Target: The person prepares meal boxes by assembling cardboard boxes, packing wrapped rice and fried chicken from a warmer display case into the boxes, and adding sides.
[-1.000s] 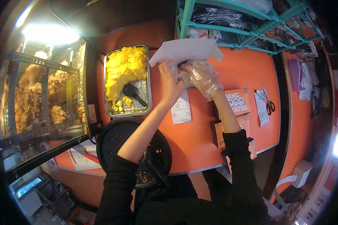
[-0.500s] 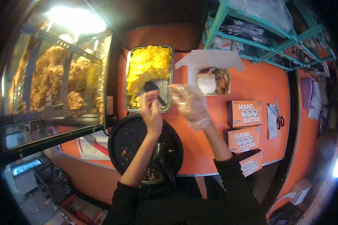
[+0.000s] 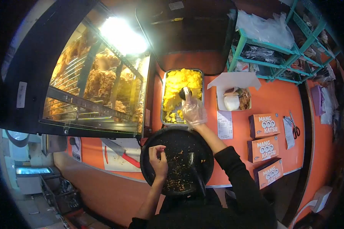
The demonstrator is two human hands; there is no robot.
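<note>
My right hand (image 3: 194, 111), in a clear plastic glove, reaches over the metal tray (image 3: 163, 114) and grips a black serving spoon (image 3: 182, 94). Its handle is mostly hidden under the glove. Chunky yellow food (image 3: 182, 78), like scrambled egg, fills most of the tray, thinner toward the near side. My left hand (image 3: 158, 159) is bare and hovers over the large round black pan (image 3: 176, 141), its fingers loosely curled and apart, holding nothing. Crumbs lie scattered in the pan.
An open takeaway box (image 3: 233, 100) with rice and other food stands right of the tray. Near it are a receipt (image 3: 224, 125), several printed boxes (image 3: 264, 126) and scissors (image 3: 296, 130). A glass warmer (image 3: 91, 110) with fried pieces stands left; a red-handled knife (image 3: 128, 157) lies below it.
My right hand has moved left to the spoon in the tray and taken hold of it. My left hand has drawn back from the tray to above the pan. The view has shifted.
</note>
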